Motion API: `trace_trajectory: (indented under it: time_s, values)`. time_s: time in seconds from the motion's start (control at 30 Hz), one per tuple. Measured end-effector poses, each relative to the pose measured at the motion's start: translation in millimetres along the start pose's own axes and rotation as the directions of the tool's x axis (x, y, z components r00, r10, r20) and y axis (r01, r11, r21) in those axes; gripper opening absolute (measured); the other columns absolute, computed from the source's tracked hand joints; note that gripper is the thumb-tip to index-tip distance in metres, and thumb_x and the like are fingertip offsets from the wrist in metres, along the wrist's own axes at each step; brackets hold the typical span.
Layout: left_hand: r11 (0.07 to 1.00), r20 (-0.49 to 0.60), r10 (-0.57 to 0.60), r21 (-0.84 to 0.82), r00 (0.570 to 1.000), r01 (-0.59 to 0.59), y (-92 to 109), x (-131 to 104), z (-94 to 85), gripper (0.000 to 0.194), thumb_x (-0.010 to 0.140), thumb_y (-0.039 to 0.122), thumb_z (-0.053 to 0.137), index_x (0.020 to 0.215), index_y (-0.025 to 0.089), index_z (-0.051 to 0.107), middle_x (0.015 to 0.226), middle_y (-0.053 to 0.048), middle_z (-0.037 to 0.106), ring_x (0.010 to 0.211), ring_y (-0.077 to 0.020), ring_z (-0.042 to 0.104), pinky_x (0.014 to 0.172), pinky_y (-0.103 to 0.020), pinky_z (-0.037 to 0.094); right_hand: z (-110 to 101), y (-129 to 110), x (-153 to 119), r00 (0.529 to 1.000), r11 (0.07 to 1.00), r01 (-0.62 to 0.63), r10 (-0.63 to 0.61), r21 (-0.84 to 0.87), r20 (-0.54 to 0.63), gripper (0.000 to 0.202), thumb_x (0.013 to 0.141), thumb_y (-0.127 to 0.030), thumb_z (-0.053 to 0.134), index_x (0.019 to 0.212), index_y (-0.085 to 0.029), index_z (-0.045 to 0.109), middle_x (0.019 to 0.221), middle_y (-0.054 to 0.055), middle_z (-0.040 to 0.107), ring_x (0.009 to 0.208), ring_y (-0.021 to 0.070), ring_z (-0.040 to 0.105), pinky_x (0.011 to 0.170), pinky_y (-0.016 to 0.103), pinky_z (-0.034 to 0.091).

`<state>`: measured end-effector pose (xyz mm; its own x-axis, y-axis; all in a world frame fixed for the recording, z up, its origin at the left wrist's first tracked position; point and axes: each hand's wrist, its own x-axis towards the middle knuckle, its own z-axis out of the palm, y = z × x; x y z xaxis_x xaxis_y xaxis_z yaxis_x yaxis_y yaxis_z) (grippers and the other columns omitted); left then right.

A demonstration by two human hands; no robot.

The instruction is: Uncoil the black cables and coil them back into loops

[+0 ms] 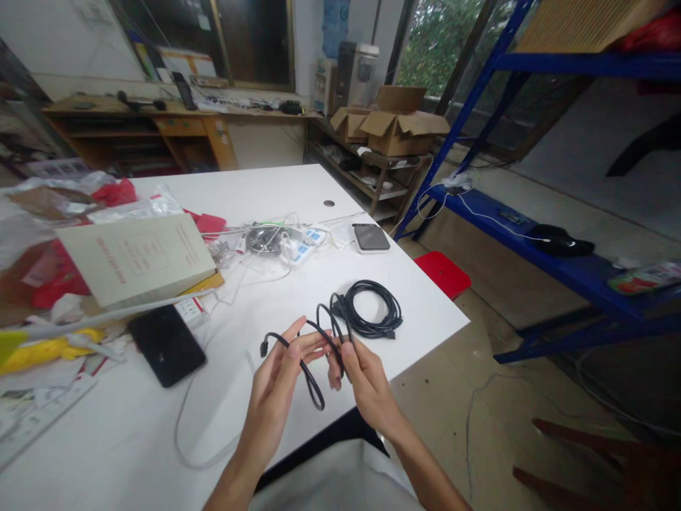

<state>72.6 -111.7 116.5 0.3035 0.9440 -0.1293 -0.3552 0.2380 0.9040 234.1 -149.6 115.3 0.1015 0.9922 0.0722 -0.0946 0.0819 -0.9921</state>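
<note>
Black cable [319, 405] over white table [425, 312] near blue shelving [511, 238]

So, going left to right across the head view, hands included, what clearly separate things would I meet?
Yellow item → dark flat device → left hand → right hand → red stool. The black cable overlaps both hands, so it is left out.

Wall [69, 46]: white
Window [436, 46]: foliage outside
Desk [184, 126]: wooden, along wall
Rack [574, 273]: blue, at right
Floor [447, 383]: tan
</note>
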Motion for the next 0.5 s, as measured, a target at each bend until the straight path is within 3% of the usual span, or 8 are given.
trace_trajectory:
  time_s: [0.07,0.13,0.2,0.3,0.4,0.5]
  values:
    - [0.997,-0.01,-0.079,0.003,0.997,0.079,-5.3,-4.5,-12.7,0.068,0.102,0.049,0.068,0.161,0.019,0.051,0.144,-0.018,0.07,0.135,-0.0368,0.066,0.113,-0.052,0.052,1.7,16.7,-13.8,0.999,0.992,-0.021,0.027,-0.126,0.043,0.047,0.114,-0.054,0.041,0.096,-0.019,0.068,0.085,0.004,0.067,0.08,0.015,0.064,0.08,0.03,0.053]
    - [0.992,-0.027,-0.124,0.006,0.992,0.124,-9.4,-10.7,-25.2,0.07,0.101,0.048,0.069,0.161,0.018,0.05,0.141,-0.019,0.071,0.131,-0.0367,0.068,0.109,-0.051,0.055,-4.6,28.5,-24.6,0.998,0.98,-0.056,0.057,-0.19,0.002,0.046,0.114,-0.053,0.042,0.108,-0.019,0.073,0.1,0.008,0.075,0.094,0.0187,0.069,0.091,0.033,0.055]
    - [0.989,-0.045,-0.145,-0.002,0.988,0.145,-10.2,-17.6,-37.4,0.072,0.1,0.049,0.069,0.161,0.016,0.05,0.137,-0.02,0.074,0.125,-0.0372,0.072,0.104,-0.051,0.058,-17.5,36.0,-32.6,0.995,0.978,-0.079,0.064,-0.196,-0.079,0.045,0.113,-0.054,0.044,0.123,-0.02,0.074,0.113,0.011,0.078,0.103,0.0214,0.073,0.094,0.036,0.057]
    - [0.987,-0.059,-0.158,0.002,0.986,0.158,-5.0,-27.1,-55.9,0.075,0.098,0.049,0.07,0.159,0.01,0.051,0.13,-0.024,0.076,0.115,-0.0383,0.075,0.1,-0.053,0.058,-46.8,37.8,-40.9,0.977,0.987,-0.052,0.019,-0.151,-0.213,0.048,0.111,-0.056,0.047,0.125,-0.019,0.074,0.116,0.014,0.079,0.108,0.0253,0.075,0.091,0.039,0.061]
    - [0.99,-0.085,-0.134,0.023,0.987,0.136,6.2,-35.0,-73.5,0.079,0.094,0.05,0.073,0.156,0.006,0.052,0.126,-0.026,0.077,0.11,-0.0397,0.077,0.098,-0.055,0.059,-83.5,27.1,-47.4,0.93,0.993,0.021,-0.063,-0.119,-0.363,0.048,0.11,-0.058,0.05,0.122,-0.017,0.074,0.113,0.016,0.079,0.103,0.0271,0.078,0.084,0.04,0.063]
    - [0.993,-0.15,-0.091,0.055,0.985,0.1,20.9,-42.4,-86.1,0.08,0.093,0.05,0.073,0.155,0.004,0.052,0.126,-0.027,0.077,0.111,-0.0403,0.076,0.1,-0.054,0.058,-119.1,9.1,-54.4,0.839,0.983,0.11,-0.172,-0.149,-0.516,0.046,0.107,-0.057,0.057,0.123,-0.016,0.072,0.109,0.015,0.079,0.094,0.0248,0.079,0.079,0.037,0.062]
